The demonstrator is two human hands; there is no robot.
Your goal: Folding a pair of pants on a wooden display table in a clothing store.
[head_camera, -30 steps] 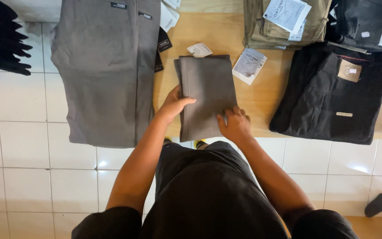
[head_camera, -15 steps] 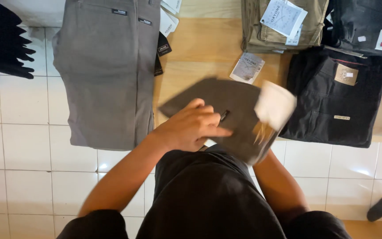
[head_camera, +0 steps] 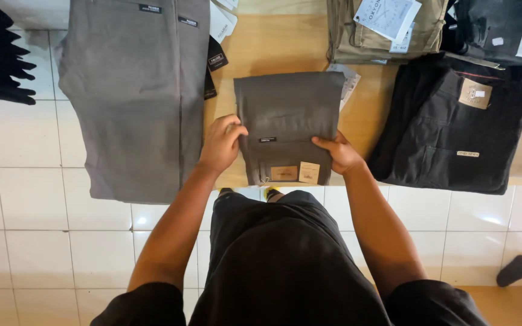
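Light wooden counter (head_camera: pixel 285 45): long grey trousers (head_camera: pixel 134 96) draped over its left edge, folded black trousers (head_camera: pixel 454 127) right. Folded dark grey trousers (head_camera: pixel 288 124) lie centre, near edge. Left hand (head_camera: pixel 222 143) and right hand (head_camera: pixel 341 154): each grip pinches 1 side.

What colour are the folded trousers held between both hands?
Dark grey folded trousers, head view.

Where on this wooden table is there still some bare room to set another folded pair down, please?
Bare wood shows on the table between the long grey trousers and the khaki stack, above the folded grey trousers both hands hold. A thin strip separates them from the black trousers. The right side is crowded.
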